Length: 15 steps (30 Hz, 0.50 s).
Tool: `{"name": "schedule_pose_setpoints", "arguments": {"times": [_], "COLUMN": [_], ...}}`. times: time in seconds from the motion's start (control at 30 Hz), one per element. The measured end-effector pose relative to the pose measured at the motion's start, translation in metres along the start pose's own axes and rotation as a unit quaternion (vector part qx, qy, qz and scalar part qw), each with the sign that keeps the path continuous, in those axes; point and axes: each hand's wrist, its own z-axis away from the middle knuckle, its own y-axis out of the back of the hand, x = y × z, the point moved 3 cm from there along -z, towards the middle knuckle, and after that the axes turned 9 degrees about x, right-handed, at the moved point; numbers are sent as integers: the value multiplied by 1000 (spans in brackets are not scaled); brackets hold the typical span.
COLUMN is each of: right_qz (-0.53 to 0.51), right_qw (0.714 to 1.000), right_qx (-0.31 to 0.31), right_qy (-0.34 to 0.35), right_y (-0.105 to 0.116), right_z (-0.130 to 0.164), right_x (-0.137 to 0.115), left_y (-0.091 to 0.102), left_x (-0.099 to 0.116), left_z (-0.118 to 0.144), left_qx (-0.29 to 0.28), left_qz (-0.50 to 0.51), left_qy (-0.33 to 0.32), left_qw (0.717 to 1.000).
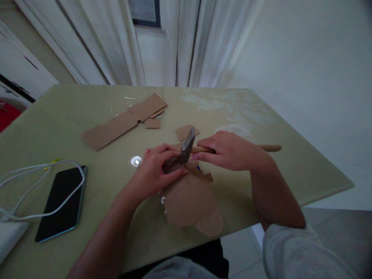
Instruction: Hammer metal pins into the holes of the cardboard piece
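Observation:
A hammer with a metal head (188, 145) and a wooden handle (270, 148) lies crosswise above a cut cardboard piece (188, 201). My right hand (226, 151) grips the handle close to the head, the handle's end sticking out beyond my wrist. My left hand (157, 168) is curled around something dark and partly shiny just left of the hammer head, at the cardboard's upper end; most of that thing is hidden by my fingers. White bits of glue or filler show on the cardboard's left edge. A small blue spot sits beneath my right fingers.
Cardboard strips (124, 126) lie at the back left, and a small cardboard scrap (186, 131) behind the hammer. On the left are a dark phone or tablet (62, 201) and a white cable (43, 215) looped over it. A shiny round object (135, 161) rests beside my left hand.

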Motion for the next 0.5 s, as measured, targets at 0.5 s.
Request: {"name": "schedule_pose_setpoints", "arguments": {"times": [0.5], "right_qz": [-5], "right_qw": [1000], "right_qx": [-9], "right_qy": [-4], "right_y": [0], "right_z": [1], "right_x": [-1], "left_y": [-1], "left_x": [0], "left_z": [0], "left_qx": [4], "left_qz": [7], "left_qy": [0], "left_qw": [1000]}}
